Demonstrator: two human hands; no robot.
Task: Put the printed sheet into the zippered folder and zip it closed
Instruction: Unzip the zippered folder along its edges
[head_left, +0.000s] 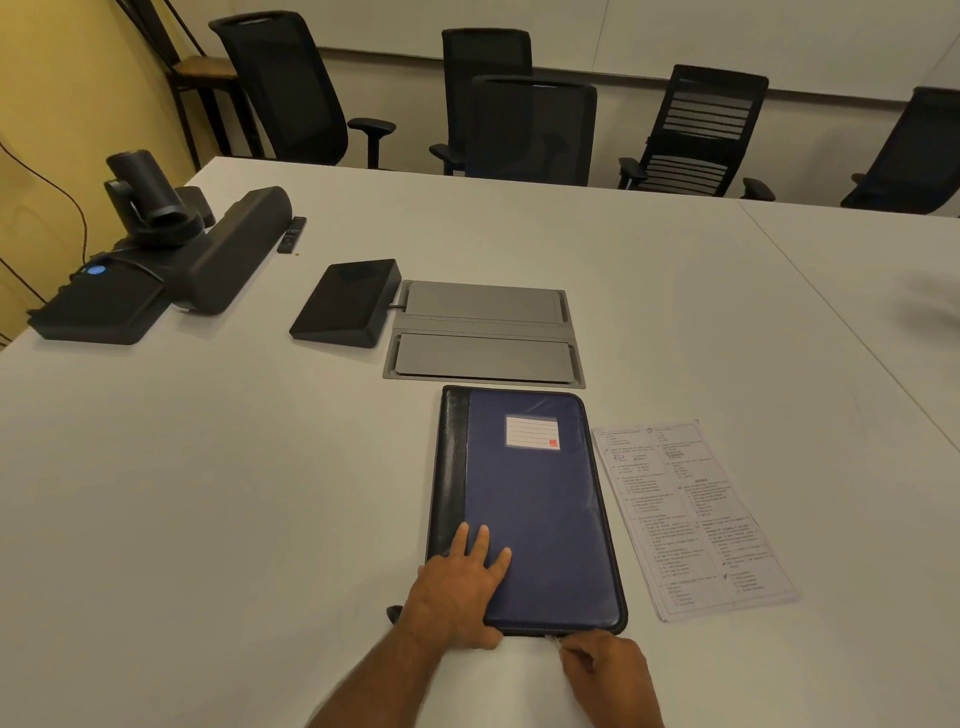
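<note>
We find the blue zippered folder (535, 499) lying closed on the white table (208, 493), the printed sheet (696, 519) just beside it on the right.

We see the left hand (460, 587) resting flat on the folder's near left corner, fingers straight and spread. The right hand (605, 662) sits at the near edge with fingers curled, pinching the zipper pull (553, 638). Farther off lie a grey cable hatch (483, 332) and a black tablet (345, 304).
</note>
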